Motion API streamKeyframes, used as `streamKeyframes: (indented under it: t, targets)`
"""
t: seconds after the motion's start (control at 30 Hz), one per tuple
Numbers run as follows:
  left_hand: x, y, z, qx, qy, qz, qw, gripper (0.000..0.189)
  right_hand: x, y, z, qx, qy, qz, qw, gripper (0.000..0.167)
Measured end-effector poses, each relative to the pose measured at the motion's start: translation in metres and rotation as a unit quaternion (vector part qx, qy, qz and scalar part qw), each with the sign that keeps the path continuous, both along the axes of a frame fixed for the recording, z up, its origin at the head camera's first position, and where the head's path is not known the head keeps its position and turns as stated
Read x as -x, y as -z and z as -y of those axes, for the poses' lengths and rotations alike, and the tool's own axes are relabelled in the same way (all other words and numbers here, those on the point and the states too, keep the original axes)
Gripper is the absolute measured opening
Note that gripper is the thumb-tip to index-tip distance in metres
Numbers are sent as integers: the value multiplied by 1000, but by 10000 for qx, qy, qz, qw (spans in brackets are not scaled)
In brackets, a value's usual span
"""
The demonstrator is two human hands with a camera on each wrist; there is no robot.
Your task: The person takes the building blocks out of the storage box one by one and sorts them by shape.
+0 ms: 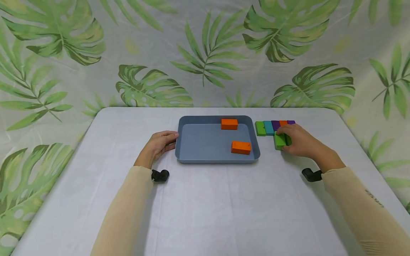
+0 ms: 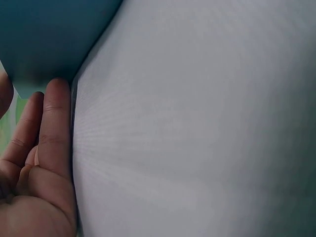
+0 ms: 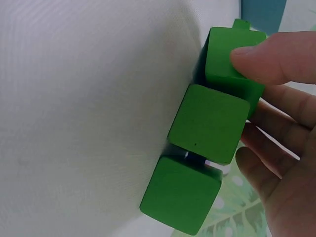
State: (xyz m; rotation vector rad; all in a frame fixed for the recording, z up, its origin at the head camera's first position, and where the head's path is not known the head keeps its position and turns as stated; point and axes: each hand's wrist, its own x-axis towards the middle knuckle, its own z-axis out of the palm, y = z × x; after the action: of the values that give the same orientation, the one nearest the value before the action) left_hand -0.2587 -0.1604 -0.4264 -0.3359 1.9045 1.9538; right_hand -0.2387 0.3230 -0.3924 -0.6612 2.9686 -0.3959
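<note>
At the left end of a blue-grey tray (image 1: 205,144), my left hand (image 1: 162,142) touches the rim with straight fingers (image 2: 55,128). Two orange blocks lie inside the tray, one orange block (image 1: 229,124) by the back wall and another orange block (image 1: 241,147) toward the front right. Right of the tray, my right hand (image 1: 301,141) pinches a green block (image 1: 279,141). Its thumb (image 3: 276,57) lies on the near end of that green block (image 3: 222,54) in the right wrist view. Two more green blocks, a middle block (image 3: 210,123) and a lower block (image 3: 180,195), stand in line beside it.
Behind the right hand runs a row of coloured blocks, with a light green block (image 1: 261,128), a teal block (image 1: 268,128) and purple and orange ones partly covered by the hand. A white cloth covers the table (image 1: 198,206). Leaf-patterned fabric (image 1: 208,53) hangs behind it.
</note>
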Motion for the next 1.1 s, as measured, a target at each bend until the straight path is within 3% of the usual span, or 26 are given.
streamKeyframes:
  t: [0.27,0.63,0.83,1.1]
  targets:
    - [-1,-1,0,66,21,10,10000,43,-3,0,-1,-14,294,370,9989,49]
    - [-1,-2,-2,129,15,62,9999,43,-5,0,-4,237,384,449,9980,50]
    - [0,-1,-1,47,28,29,10000,44,-6,-6,-6,613,603,474,9952,53]
    - [0,2,0,-50,100,-106,9999,46,-10,-16,-1,1326,512,570,9882,54]
